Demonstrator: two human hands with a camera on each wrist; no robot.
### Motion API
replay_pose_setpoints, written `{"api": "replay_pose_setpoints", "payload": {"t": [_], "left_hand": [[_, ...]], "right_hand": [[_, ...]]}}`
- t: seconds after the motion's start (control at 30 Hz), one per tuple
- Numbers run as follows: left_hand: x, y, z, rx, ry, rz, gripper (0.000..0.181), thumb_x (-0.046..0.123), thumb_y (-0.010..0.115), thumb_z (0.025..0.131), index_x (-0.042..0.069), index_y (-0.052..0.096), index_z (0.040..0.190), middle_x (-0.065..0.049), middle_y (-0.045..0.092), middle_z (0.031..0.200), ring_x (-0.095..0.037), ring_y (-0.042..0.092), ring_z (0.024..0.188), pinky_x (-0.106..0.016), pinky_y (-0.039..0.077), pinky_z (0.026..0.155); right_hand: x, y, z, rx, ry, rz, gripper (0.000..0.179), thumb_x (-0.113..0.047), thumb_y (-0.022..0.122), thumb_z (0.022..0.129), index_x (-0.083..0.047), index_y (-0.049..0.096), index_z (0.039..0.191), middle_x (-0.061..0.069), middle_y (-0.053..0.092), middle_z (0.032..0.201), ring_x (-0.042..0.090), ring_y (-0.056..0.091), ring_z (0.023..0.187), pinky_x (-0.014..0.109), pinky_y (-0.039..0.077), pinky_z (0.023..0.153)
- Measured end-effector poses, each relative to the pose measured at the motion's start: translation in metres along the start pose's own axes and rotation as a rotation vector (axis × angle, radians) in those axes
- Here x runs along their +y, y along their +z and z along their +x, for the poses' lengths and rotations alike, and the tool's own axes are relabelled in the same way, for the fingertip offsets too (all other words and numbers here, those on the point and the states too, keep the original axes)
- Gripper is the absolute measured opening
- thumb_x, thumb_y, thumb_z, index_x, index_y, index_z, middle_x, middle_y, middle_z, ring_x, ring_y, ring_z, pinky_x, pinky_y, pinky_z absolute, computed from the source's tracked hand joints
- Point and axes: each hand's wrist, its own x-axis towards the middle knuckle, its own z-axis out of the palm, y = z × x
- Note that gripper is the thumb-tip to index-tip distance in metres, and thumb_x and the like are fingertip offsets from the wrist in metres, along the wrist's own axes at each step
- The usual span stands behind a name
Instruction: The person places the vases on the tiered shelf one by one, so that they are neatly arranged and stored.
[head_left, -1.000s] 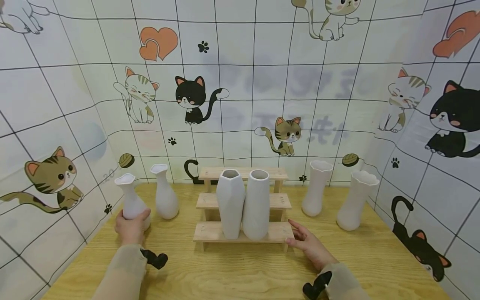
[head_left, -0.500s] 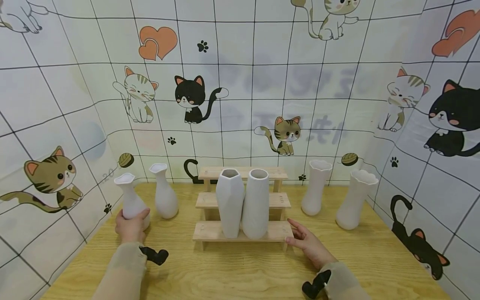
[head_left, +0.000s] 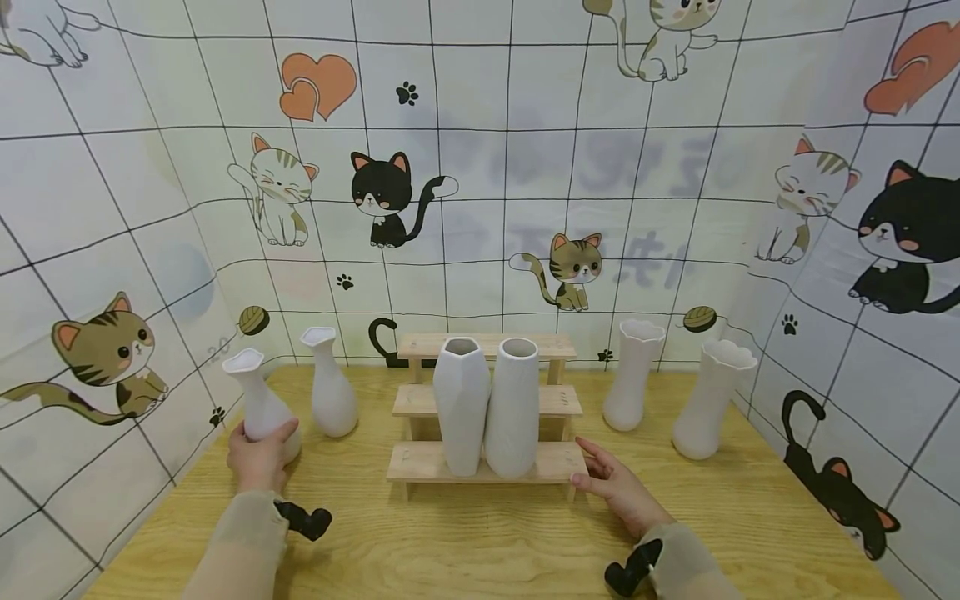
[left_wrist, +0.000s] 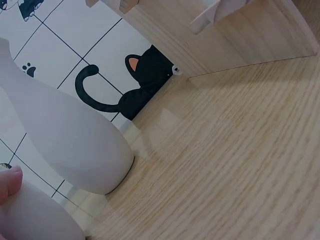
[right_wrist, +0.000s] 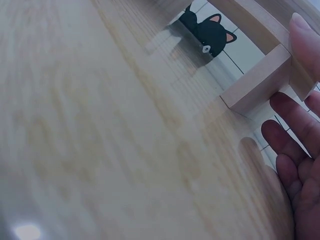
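My left hand (head_left: 258, 458) grips the lower body of a white narrow-necked vase (head_left: 258, 396), which leans left at the table's left side. A similar vase (head_left: 333, 400) stands just right of it; its round body (left_wrist: 75, 140) fills the left of the left wrist view. My right hand (head_left: 618, 492) holds the right end of the bottom step of a three-tier wooden stand (head_left: 420, 462), thumb at the front corner, fingers at the side beside its leg (right_wrist: 260, 82). On that step stand a faceted white vase (head_left: 461, 408) and a smooth, taller-looking cylindrical vase (head_left: 513, 417), side by side.
Two white vases with wavy rims, one farther back (head_left: 630, 383) and one nearer (head_left: 708, 408), stand right of the stand on the wood-grain table (head_left: 480, 542). A white cat-printed sheet (head_left: 472, 167) with grid lines encloses the table behind and on both sides.
The vase in my left hand has tilted slightly farther left at its neck, and the left wrist has shifted a little left. The right hand and the stand stay in place.
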Motion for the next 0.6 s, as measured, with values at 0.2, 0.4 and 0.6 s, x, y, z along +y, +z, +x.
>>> {"api": "replay_pose_setpoints", "payload": {"t": [0.2, 0.4, 0.6], "left_hand": [[0.0, -0.003, -0.004, -0.037, -0.012, 0.019, 0.1, 0.024, 0.08, 0.08, 0.011, 0.014, 0.154, -0.016, 0.018, 0.156, -0.035, 0.022, 0.14, -0.05, 0.023, 0.112], [0.003, -0.005, -0.01, -0.095, -0.026, 0.037, 0.105, 0.029, 0.081, 0.079, 0.011, 0.011, 0.155, -0.015, 0.015, 0.158, -0.035, 0.02, 0.141, -0.051, 0.021, 0.112], [0.01, -0.006, -0.022, -0.165, -0.018, 0.094, 0.108, 0.032, 0.079, 0.08, 0.008, 0.006, 0.155, -0.018, 0.012, 0.158, -0.039, 0.018, 0.141, -0.056, 0.02, 0.11]], "right_hand": [[0.0, 0.0, 0.0, 0.0, 0.0, 0.004, 0.077, -0.022, 0.067, 0.092, -0.011, 0.023, 0.153, 0.025, 0.039, 0.145, 0.038, 0.038, 0.132, 0.056, 0.03, 0.106], [0.002, 0.0, 0.002, 0.003, 0.001, -0.006, 0.077, -0.023, 0.068, 0.091, -0.012, 0.023, 0.153, 0.025, 0.039, 0.144, 0.038, 0.039, 0.131, 0.056, 0.03, 0.106], [0.003, -0.001, 0.003, 0.005, 0.003, -0.017, 0.079, -0.026, 0.069, 0.09, -0.012, 0.023, 0.153, 0.024, 0.04, 0.144, 0.037, 0.039, 0.131, 0.055, 0.03, 0.105]]}}
